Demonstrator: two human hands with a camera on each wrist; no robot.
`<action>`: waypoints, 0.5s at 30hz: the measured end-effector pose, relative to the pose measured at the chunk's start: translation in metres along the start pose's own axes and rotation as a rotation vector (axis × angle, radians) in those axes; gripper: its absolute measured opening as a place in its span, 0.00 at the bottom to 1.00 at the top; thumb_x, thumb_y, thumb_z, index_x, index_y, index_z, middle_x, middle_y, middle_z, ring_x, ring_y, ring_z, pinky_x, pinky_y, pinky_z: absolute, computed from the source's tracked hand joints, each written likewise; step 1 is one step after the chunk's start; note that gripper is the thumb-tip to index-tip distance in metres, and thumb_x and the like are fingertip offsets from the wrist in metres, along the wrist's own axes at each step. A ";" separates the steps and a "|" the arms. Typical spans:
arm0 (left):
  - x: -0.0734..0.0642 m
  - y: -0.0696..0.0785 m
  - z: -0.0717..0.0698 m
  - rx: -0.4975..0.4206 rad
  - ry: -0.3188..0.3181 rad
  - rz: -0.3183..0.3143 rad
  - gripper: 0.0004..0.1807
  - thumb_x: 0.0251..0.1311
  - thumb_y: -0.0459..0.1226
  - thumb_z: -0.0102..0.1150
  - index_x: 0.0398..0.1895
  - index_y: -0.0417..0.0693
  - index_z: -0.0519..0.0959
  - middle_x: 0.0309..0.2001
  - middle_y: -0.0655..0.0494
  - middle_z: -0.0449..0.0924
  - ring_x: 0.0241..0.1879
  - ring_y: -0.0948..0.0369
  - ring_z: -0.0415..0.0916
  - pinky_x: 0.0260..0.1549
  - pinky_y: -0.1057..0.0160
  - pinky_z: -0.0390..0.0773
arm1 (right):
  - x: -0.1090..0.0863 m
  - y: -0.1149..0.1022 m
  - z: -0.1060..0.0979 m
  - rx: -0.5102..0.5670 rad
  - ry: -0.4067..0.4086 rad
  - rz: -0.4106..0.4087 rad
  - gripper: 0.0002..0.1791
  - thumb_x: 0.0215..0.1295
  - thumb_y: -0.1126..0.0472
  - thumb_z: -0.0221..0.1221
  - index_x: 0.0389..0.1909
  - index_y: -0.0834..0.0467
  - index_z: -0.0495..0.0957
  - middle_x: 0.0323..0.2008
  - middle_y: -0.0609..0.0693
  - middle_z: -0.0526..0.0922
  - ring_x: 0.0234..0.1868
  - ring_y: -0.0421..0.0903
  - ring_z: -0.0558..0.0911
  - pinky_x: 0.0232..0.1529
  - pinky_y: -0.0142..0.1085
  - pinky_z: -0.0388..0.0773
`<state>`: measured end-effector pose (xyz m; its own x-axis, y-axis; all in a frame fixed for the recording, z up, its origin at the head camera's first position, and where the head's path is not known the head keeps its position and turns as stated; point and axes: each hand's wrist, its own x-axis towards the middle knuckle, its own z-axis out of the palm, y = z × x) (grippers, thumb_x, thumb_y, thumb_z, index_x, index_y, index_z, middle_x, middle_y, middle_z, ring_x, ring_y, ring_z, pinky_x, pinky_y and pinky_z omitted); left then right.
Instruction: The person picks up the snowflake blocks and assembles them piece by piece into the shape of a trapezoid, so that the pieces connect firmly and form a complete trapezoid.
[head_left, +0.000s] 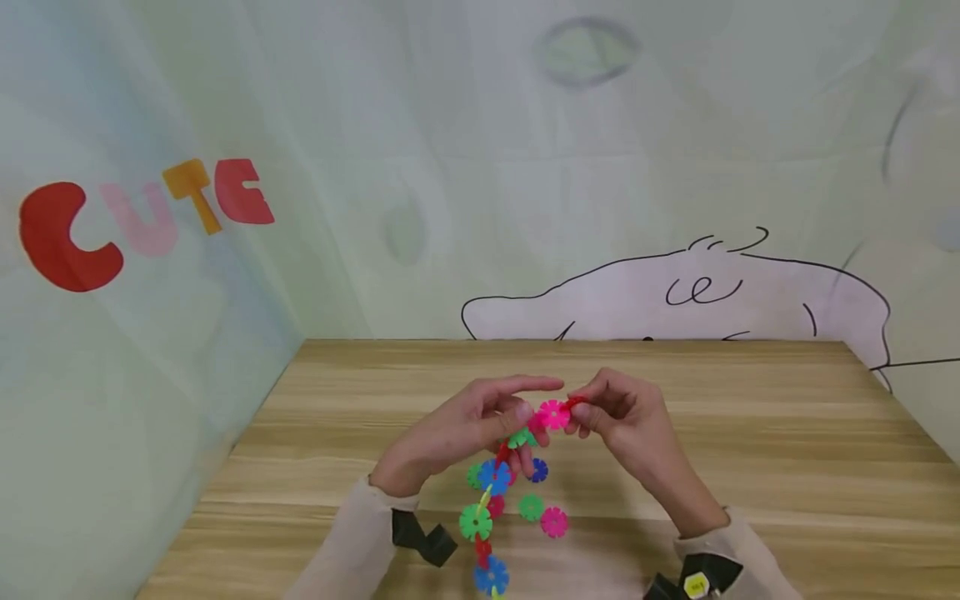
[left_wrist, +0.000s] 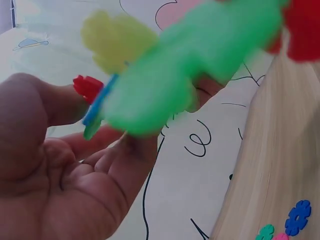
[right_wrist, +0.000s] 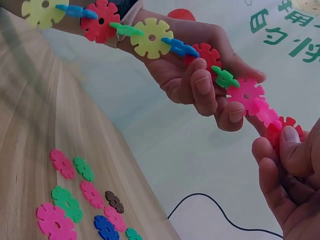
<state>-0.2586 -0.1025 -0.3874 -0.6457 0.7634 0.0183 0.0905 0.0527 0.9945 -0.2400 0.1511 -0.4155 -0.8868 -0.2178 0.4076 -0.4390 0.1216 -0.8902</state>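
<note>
A chain of notched plastic snowflake discs, in green, blue, red, yellow and pink, hangs down from my left hand. That hand holds the chain near its upper end between thumb and fingers, with the index finger stretched out to the right. My right hand pinches a red snowflake disc between thumb and fingertips. This red disc touches the pink discs at the chain's end; whether it is fully slotted in is hidden by the fingers. In the left wrist view a green disc is close and blurred.
Several loose discs lie on the wooden table below the hands, among them a green disc, a pink disc, a blue disc and a brown disc. A printed cloth hangs behind the table's far edge.
</note>
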 end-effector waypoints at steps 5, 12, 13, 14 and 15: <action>0.003 -0.001 0.004 -0.053 0.065 -0.047 0.27 0.86 0.49 0.43 0.81 0.56 0.67 0.48 0.49 0.87 0.32 0.60 0.89 0.43 0.62 0.89 | -0.001 0.000 0.001 0.003 0.043 0.040 0.04 0.69 0.75 0.66 0.39 0.65 0.84 0.32 0.39 0.92 0.28 0.46 0.89 0.32 0.36 0.88; 0.010 -0.002 0.015 0.080 0.242 0.009 0.25 0.87 0.52 0.38 0.75 0.56 0.74 0.35 0.55 0.82 0.20 0.63 0.74 0.21 0.69 0.72 | -0.003 0.000 0.010 0.015 0.015 -0.010 0.03 0.69 0.75 0.65 0.39 0.66 0.84 0.30 0.54 0.91 0.29 0.40 0.89 0.32 0.35 0.88; 0.011 -0.002 0.015 0.078 0.255 0.015 0.25 0.88 0.51 0.37 0.74 0.54 0.74 0.30 0.53 0.79 0.15 0.61 0.70 0.15 0.68 0.68 | -0.004 0.000 0.012 0.013 0.003 -0.026 0.03 0.69 0.75 0.65 0.39 0.67 0.84 0.29 0.57 0.91 0.29 0.40 0.89 0.32 0.34 0.87; 0.012 -0.003 0.016 0.080 0.266 0.014 0.25 0.88 0.51 0.37 0.74 0.53 0.75 0.31 0.55 0.79 0.14 0.61 0.68 0.13 0.68 0.66 | -0.004 0.001 0.014 0.014 -0.004 -0.042 0.02 0.69 0.76 0.65 0.38 0.67 0.84 0.29 0.60 0.90 0.29 0.40 0.89 0.32 0.34 0.87; 0.012 -0.003 0.017 0.094 0.280 0.014 0.25 0.88 0.51 0.36 0.73 0.53 0.75 0.31 0.55 0.79 0.14 0.61 0.67 0.12 0.68 0.65 | -0.005 0.001 0.016 0.017 -0.006 -0.053 0.03 0.69 0.76 0.65 0.38 0.67 0.84 0.28 0.62 0.89 0.29 0.39 0.89 0.31 0.34 0.87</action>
<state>-0.2543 -0.0826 -0.3918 -0.8266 0.5581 0.0723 0.1619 0.1129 0.9803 -0.2336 0.1366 -0.4220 -0.8613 -0.2298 0.4532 -0.4831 0.0936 -0.8706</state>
